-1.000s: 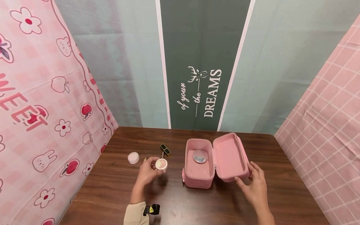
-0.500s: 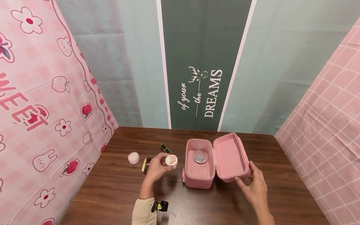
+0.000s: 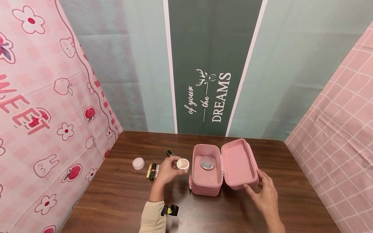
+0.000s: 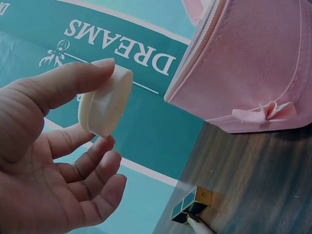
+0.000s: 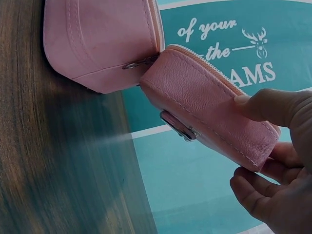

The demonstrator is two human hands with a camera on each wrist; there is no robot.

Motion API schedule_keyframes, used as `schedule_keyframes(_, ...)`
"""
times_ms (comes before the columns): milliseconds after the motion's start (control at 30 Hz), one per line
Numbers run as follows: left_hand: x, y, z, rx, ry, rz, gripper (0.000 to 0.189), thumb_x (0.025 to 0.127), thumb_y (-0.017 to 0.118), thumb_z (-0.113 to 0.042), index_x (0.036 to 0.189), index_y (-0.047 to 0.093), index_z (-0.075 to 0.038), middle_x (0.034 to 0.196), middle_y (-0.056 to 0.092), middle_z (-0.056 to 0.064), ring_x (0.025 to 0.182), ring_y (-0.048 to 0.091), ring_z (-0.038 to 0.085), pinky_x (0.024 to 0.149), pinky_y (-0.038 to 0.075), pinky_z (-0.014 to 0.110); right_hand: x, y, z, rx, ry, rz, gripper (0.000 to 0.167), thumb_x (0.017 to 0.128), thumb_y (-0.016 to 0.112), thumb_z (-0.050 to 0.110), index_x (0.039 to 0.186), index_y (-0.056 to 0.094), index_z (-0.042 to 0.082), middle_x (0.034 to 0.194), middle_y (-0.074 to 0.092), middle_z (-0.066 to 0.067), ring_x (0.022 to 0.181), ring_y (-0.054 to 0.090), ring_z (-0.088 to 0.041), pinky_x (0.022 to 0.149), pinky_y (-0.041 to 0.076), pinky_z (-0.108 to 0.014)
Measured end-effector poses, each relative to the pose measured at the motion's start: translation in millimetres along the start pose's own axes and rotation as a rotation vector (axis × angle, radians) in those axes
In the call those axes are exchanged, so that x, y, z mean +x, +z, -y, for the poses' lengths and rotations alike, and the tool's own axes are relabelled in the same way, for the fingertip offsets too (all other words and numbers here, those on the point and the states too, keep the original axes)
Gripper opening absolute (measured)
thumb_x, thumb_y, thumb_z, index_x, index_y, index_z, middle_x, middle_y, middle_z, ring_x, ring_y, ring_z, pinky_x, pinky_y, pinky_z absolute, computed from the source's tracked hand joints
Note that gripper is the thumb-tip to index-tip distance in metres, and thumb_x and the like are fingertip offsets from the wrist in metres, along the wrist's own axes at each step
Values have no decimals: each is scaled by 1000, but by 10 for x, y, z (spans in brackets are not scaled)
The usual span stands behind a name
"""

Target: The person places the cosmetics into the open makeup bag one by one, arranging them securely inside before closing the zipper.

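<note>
Between thumb and fingers my left hand [image 3: 168, 170] pinches a small round white compact [image 3: 183, 164] with pale sections on its top. It is raised just left of a pink zippered cosmetic case [image 3: 206, 189] that stands with its lid swung out to the right. In the left wrist view the compact [image 4: 106, 101] is seen edge-on beside the case wall [image 4: 253, 63]. My right hand [image 3: 264, 192] grips the outer corner of the lid [image 3: 239, 163], thumb on the rim and fingers beneath, as the right wrist view also shows. Inside the case lies a round item with a silver patch [image 3: 207, 162].
Left on the wooden table [image 3: 116, 200] is a round pale pink container [image 3: 138, 163]. Several lipstick-like tubes [image 3: 152, 171] lie side by side near my left hand. A small black and gold box-shaped piece [image 3: 170, 152] lies behind that hand. Fabric backdrops surround the table.
My left hand has carried the compact rightward to the case's left side, uncovering the tubes on the table. The right hand keeps its grip on the lid, nearly still.
</note>
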State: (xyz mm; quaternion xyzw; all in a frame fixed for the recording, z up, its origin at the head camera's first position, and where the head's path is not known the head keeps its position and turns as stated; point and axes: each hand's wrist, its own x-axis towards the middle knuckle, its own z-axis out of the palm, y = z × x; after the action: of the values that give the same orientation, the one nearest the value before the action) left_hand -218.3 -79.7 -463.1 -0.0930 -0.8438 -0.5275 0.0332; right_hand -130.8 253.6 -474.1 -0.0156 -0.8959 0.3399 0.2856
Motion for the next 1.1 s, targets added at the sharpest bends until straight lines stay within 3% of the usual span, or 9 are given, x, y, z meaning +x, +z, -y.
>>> schedule_keyframes(67,17,7,-14,-1,-7,8,49,61,84,-10,103,61,1,86,60,6,75,56,19,67,46,33,3,-6,3,-2,1,4,73,61,84,0,123,48,-11,121,49,-26,92,56,-34,75,45,-15)
schedule_keyframes(200,59,21,-53,10,-24,28,50,60,83,-5,103,60,2,84,59,7,75,55,19,66,45,33,13,-14,8,2,-2,0,72,60,84,0,122,49,-11,120,49,-26,91,56,-33,74,38,-4)
schedule_keyframes(300,98,31,-78,27,-42,56,50,59,83,-3,103,60,2,84,58,7,75,54,19,65,45,33,14,-17,8,-7,-8,-3,72,60,84,0,122,49,-11,119,50,-26,91,56,-33,73,47,-21)
schedule_keyframes(400,142,35,-104,45,-66,81,49,59,83,-2,102,61,1,83,58,6,75,54,19,66,45,33,13,-15,5,-11,-13,-6,72,59,85,0,121,50,-11,119,50,-26,90,56,-32,72,47,-37)
schedule_keyframes(600,231,54,-177,69,-87,150,49,58,82,1,102,61,1,83,59,8,74,53,19,66,44,33,10,-16,7,-6,-14,-5,71,60,85,1,121,50,-11,119,50,-25,89,56,-32,72,47,-33)
schedule_keyframes(733,289,96,-224,67,-92,192,48,59,80,4,102,61,1,83,58,9,74,53,19,66,45,33,4,-28,5,0,-10,-3,71,60,84,0,122,50,-11,119,50,-26,89,56,-33,74,42,-9)
schedule_keyframes(800,318,117,-250,81,-94,199,48,58,80,3,102,61,0,83,58,8,73,53,19,65,45,33,6,-34,8,-2,-11,2,71,61,84,0,122,49,-12,119,50,-26,89,56,-34,74,39,-5)
schedule_keyframes(967,394,172,-308,114,-98,211,45,58,78,2,100,62,-3,81,58,6,70,52,19,62,44,32,18,-35,13,-13,-15,8,71,61,84,1,121,50,-12,118,50,-26,89,56,-33,72,47,-27)
schedule_keyframes(1100,450,224,-330,113,-86,239,43,57,76,4,97,62,-1,80,58,7,69,52,18,61,44,30,22,-25,4,-7,-11,2,70,60,85,1,121,51,-11,118,51,-25,89,57,-32,72,46,-17)
